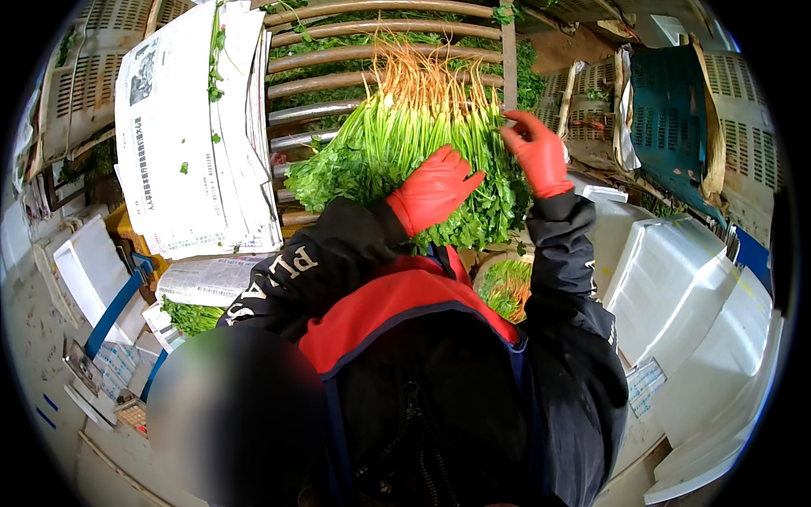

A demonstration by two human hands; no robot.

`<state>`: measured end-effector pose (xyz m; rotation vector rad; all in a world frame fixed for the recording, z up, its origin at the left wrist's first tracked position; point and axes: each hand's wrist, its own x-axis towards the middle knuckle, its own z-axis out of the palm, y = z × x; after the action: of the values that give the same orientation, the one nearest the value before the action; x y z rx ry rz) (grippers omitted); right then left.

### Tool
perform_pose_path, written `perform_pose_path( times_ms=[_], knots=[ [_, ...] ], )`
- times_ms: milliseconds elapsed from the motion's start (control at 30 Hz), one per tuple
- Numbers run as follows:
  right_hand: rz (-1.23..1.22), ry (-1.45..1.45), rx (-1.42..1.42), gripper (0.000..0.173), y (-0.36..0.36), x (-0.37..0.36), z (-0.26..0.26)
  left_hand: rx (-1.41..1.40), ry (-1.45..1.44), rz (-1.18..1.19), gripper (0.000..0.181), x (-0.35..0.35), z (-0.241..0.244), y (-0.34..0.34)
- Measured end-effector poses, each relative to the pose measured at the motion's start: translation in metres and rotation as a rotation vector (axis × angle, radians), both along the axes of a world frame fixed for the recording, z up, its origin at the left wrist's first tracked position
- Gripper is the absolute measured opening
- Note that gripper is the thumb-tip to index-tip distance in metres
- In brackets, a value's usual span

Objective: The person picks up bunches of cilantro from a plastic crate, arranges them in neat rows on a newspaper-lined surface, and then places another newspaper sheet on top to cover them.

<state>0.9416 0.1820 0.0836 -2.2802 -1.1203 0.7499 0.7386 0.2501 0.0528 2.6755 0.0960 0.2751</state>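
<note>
A wide bundle of leafy green herbs (405, 133), probably coriander, lies on a rack of rounded bars (317, 114), its orange-brown roots pointing away from me and its leaves towards me. My left hand (434, 189), in a red rubber glove, rests on the leaves and lower stems with its fingers partly spread. At the bundle's right edge is my right hand (535, 152), gloved in red too. Its thumb and index finger are bent close together beside the outermost stems; whether a stem is pinched between them is unclear.
Stacked newspapers (184, 139) with loose sprigs on top lie left of the bundle. Loose greens show beneath the bars. Perforated plastic crates (738, 120) stand on both sides. White foam boxes (665, 279) are at the right. A round container of rooted greens (507, 285) sits below the rack.
</note>
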Motion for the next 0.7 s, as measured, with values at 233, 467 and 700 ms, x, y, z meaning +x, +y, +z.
perform_pose_path(
  times_ms=[233, 467, 700],
  knots=[
    [0.013, -0.118, 0.011, 0.029, 0.020, -0.014, -0.023, -0.015, -0.011, -0.011, 0.042, 0.001, 0.000, 0.000],
    [-0.267, -0.195, 0.375, 0.011, 0.018, 0.011, -0.009, -0.029, -0.007, -0.010, 0.043, -0.001, -0.001, 0.001],
    [-0.378, -0.205, -0.150, 0.021, -0.038, 0.150, -0.026, -0.157, -0.030, -0.004, 0.043, 0.000, 0.005, 0.002]
  ],
)
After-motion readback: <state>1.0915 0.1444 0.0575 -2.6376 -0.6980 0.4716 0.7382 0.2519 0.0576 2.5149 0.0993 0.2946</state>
